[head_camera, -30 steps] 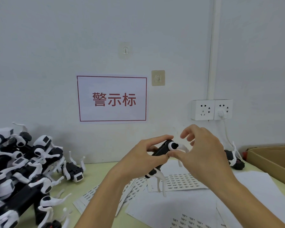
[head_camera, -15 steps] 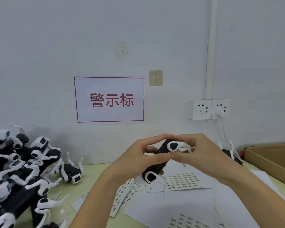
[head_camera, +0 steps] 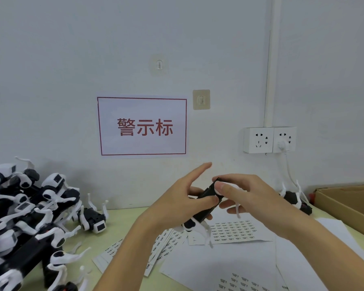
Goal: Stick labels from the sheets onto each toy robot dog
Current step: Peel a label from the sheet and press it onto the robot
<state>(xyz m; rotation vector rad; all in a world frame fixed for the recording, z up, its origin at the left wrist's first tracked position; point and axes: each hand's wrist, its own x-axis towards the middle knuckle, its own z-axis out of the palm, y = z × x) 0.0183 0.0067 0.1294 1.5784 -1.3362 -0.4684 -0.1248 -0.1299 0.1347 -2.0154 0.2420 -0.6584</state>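
Both hands gripping toy robot dog point(head_camera: 206, 203) above label sheets point(head_camera: 232, 229) at tabletop point(head_camera: 122, 217) middle: left grip point(head_camera: 183, 203) pinching body, forefinger extending; right grip point(head_camera: 243, 193) pinching upper end.

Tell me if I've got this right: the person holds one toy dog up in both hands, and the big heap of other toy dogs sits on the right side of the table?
Not quite. Both hands, left hand and right hand, do hold one toy dog, but the heap of toy dogs sits on the table's left side, as the head view shows.
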